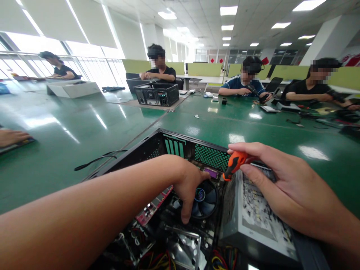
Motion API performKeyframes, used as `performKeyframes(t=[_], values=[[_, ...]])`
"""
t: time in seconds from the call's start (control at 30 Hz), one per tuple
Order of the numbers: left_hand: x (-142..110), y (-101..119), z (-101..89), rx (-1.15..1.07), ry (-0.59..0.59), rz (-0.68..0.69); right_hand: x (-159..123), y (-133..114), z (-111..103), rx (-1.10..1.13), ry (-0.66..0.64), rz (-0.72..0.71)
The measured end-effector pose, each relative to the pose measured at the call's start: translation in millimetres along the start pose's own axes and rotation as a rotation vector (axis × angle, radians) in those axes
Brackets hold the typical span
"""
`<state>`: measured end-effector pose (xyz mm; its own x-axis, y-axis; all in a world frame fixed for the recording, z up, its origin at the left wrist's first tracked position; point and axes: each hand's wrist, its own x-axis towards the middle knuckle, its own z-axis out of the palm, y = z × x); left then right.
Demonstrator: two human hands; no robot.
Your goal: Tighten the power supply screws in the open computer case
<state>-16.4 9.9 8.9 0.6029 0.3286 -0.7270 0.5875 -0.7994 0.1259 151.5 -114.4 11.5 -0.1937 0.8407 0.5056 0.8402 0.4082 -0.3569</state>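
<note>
An open black computer case (157, 144) lies on the green table in front of me. My left hand (188, 185) reaches down into it, fingers spread around the round black cooling fan (207, 198) on the red motherboard (156, 204). My right hand (277, 180) is closed around an orange-handled screwdriver (234, 163), held above the grey power supply box (255, 213) at the case's right side. The screwdriver's tip is hidden. Coloured cables (222, 260) show at the bottom of the case.
A black cable (97, 159) trails on the green table (84, 131) left of the case. Another black computer case (157, 93) stands farther back. Several people sit working at the far side, with small parts and tools before them. Another person's hand (11, 137) rests at the left edge.
</note>
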Motion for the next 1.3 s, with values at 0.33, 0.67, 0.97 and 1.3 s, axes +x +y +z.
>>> performKeyframes(t=[0.33,0.67,0.97,1.3], values=[[0,0,-0.4,-0.025,-0.007,0.01,-1,-2,-2,-0.011,-0.012,0.072],[-2,2,-1.9,0.021,-0.018,-0.002,-2,0,1,0.003,-0.001,0.012],[-1,2,-2.1,0.029,-0.032,0.004,0,-3,-2,0.015,-0.024,0.03],[1,-4,1.7,-0.028,-0.01,0.033,-8,-10,-5,0.01,0.02,-0.032]])
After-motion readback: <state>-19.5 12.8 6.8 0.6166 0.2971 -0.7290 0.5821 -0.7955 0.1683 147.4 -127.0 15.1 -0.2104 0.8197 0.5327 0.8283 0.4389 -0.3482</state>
